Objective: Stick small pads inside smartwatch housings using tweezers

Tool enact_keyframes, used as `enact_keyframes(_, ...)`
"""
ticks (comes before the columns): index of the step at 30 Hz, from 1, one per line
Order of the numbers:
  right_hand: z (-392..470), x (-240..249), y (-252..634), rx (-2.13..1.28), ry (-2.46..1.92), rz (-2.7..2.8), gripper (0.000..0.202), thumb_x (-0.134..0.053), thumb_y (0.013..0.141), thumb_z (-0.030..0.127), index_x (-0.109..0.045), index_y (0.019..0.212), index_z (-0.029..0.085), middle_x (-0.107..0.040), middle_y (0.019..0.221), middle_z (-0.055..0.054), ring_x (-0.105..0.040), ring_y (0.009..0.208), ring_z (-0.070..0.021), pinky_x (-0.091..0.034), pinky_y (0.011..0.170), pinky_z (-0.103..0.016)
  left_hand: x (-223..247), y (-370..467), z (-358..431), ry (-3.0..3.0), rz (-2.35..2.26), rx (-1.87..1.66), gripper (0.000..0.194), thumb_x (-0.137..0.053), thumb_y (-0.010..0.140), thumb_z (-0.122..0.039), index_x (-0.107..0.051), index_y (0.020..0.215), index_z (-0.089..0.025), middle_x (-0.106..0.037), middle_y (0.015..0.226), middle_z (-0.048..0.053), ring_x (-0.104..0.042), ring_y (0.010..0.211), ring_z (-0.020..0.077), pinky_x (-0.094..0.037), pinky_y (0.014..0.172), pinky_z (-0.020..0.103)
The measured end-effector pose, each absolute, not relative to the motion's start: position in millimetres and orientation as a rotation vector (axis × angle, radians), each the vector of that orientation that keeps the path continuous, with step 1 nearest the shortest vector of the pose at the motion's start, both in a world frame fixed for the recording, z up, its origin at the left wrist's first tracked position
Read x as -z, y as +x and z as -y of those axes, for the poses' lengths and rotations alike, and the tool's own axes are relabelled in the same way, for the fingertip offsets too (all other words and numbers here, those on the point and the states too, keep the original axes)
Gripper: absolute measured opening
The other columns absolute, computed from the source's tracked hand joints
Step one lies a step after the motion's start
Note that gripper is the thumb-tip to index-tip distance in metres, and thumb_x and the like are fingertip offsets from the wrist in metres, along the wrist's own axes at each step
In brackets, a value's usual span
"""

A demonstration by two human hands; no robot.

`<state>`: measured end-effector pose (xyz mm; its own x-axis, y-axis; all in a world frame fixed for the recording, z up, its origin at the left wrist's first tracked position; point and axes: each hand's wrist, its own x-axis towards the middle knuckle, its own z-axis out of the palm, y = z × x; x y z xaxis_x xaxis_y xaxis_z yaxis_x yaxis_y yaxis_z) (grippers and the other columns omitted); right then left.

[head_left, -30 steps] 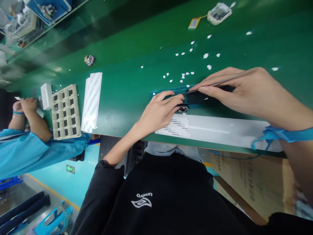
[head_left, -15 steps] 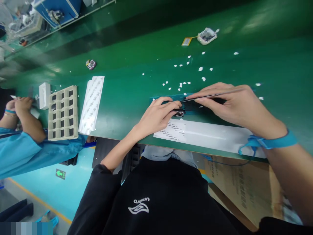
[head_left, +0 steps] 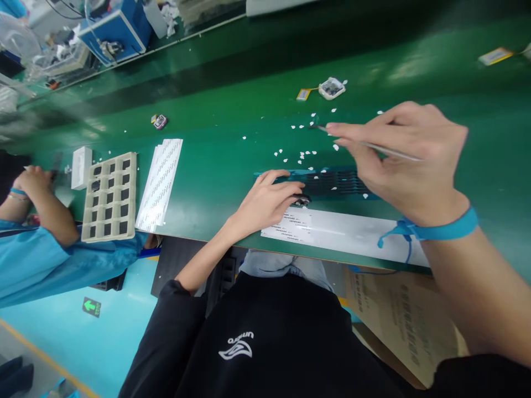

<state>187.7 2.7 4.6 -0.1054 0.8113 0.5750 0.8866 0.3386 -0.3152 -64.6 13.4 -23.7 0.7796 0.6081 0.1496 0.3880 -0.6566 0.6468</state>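
Observation:
My left hand (head_left: 269,202) lies palm down near the table's front edge. Its fingertips close on a small black device (head_left: 301,200) with a pale inside, partly hidden under them. Raised above the table, my right hand (head_left: 409,157) pinches a pair of thin metal tweezers (head_left: 390,150). Their dark tip is among small white stickers (head_left: 307,153) scattered over the green surface. Between the hands is a dark slotted strip (head_left: 332,182) with bluish edges, partly covered by my right hand. A white sheet (head_left: 352,226) with a printed end lies in front of it.
An opened white device (head_left: 332,88) with a wired battery (head_left: 303,94) lies farther back. Printed sheets (head_left: 160,185), a beige compartment tray (head_left: 110,196) and a white box (head_left: 82,167) stand leftward. A co-worker's hands (head_left: 35,182) are at far left. A blue cord (head_left: 409,249) hangs from my right wristband.
My right hand has lifted the tweezers away from my left fingertips, up and back towards the scattered white stickers. The left hand stays at the small black device. The view has shifted slightly.

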Motion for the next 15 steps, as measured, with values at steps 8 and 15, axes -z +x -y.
enact_keyframes(8,-6.2,19.1,165.5,0.46,-0.982,1.736,0.043,-0.073,0.102,0.02,-0.074,0.14,0.04,-0.084,0.112,0.003,-0.077,0.086,-0.0173,-0.053,0.076,-0.035,2.2,-75.2,-19.6,1.152,-0.874,-0.927,0.022,-0.059,0.107,-0.039,-0.062,0.119,-0.021,-0.082,0.101,0.006,-0.066,0.078,0.0134,-0.057,0.083,0.032)
enact_keyframes(15,13.5,16.9,160.4,0.101,-0.865,2.097,0.051,-0.075,0.102,0.033,-0.065,0.146,0.058,-0.082,0.121,0.012,-0.076,0.089,-0.0171,-0.05,0.071,-0.039,14.6,-71.7,-25.5,0.809,-1.008,-0.907,0.013,-0.074,0.098,-0.028,-0.065,0.094,-0.019,-0.073,0.082,-0.002,-0.073,0.073,0.0107,-0.063,0.081,0.029)
